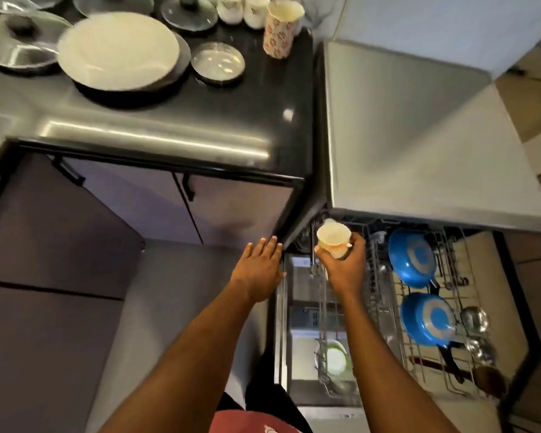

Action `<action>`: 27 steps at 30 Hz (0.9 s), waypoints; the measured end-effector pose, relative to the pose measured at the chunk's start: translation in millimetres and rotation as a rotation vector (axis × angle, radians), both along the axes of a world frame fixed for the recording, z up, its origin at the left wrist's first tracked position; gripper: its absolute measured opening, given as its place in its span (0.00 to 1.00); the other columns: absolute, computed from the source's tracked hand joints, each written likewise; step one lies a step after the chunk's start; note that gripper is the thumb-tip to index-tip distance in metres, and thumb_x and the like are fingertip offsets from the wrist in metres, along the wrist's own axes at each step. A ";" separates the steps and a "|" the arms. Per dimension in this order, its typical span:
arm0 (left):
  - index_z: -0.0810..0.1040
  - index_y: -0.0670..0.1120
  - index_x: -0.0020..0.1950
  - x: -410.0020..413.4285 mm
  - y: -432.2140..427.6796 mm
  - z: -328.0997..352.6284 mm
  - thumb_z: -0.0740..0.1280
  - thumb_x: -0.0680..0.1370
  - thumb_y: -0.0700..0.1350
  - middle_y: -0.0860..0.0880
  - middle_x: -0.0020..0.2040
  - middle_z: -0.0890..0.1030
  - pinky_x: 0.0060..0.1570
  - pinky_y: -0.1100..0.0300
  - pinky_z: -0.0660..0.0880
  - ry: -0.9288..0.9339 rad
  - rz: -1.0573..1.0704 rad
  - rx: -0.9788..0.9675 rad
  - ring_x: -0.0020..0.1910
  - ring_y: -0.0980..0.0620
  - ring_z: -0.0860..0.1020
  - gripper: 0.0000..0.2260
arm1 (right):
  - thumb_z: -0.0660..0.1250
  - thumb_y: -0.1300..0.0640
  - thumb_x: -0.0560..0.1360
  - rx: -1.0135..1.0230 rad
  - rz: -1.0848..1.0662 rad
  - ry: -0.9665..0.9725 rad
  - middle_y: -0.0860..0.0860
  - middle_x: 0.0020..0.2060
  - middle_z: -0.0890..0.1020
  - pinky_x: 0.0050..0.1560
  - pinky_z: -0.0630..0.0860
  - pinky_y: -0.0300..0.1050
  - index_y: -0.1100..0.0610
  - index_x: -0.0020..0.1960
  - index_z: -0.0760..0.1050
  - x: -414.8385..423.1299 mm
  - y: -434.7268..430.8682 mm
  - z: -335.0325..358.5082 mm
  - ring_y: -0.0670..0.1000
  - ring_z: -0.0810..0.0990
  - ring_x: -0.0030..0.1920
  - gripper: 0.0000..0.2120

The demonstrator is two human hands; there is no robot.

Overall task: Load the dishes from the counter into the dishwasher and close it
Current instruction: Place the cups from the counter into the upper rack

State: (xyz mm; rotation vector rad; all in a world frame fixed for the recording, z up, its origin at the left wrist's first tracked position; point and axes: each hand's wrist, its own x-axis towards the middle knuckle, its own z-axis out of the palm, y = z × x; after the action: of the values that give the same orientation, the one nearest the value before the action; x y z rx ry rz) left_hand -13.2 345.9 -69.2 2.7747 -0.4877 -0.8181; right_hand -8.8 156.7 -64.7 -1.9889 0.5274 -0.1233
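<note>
The right hand (344, 271) grips the cup (333, 236), open end up, over the rack's (384, 307) far corner; the left hand (258, 270) is flat, empty.

Small cup (333, 237), just off centre toward 4 o'clock: cream, orange mark on the side. Tall cup (281, 29) at 12: white, red-orange flower print. Big plate (119, 51) at 11: plain cream. Counter (231, 120): glossy black. Cabinet doors (122, 198) at 9: dull purple-grey. Upper pan (413, 257) and lower pan (428, 318) at 4: bright blue, pale grey disc on each. Rimmed plate (336, 359) at 6: white, green edge.
</note>
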 end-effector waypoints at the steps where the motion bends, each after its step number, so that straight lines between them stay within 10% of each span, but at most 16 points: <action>1: 0.44 0.45 0.81 -8.6 -14.3 -6.2 0.51 0.85 0.55 0.46 0.81 0.42 0.77 0.46 0.43 0.025 -0.011 0.000 0.80 0.46 0.42 0.30 | 0.79 0.51 0.62 -0.008 0.006 0.028 0.54 0.58 0.77 0.52 0.76 0.46 0.48 0.61 0.67 -10.4 -12.9 -7.1 0.52 0.78 0.54 0.32; 10: 0.42 0.45 0.81 -56.7 -109.1 -69.6 0.53 0.84 0.55 0.47 0.81 0.41 0.77 0.46 0.42 0.209 -0.084 0.074 0.80 0.46 0.42 0.31 | 0.78 0.58 0.67 -0.227 0.109 0.409 0.58 0.64 0.68 0.49 0.71 0.45 0.59 0.67 0.66 -66.9 -119.4 -109.3 0.55 0.74 0.55 0.34; 27: 0.33 0.48 0.78 -50.8 -130.9 -119.2 0.47 0.84 0.58 0.53 0.73 0.27 0.77 0.48 0.40 0.123 -0.005 0.019 0.79 0.49 0.38 0.31 | 0.71 0.66 0.67 -0.778 0.455 0.183 0.59 0.58 0.75 0.53 0.74 0.53 0.58 0.65 0.67 -47.4 -98.8 -209.5 0.61 0.72 0.54 0.28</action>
State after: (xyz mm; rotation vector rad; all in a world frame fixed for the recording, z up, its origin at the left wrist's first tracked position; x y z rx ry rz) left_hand -64.0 215.0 -188.3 2.7201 -0.4673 -0.9926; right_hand -56.2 57.9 -274.2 -2.8491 0.1184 0.1661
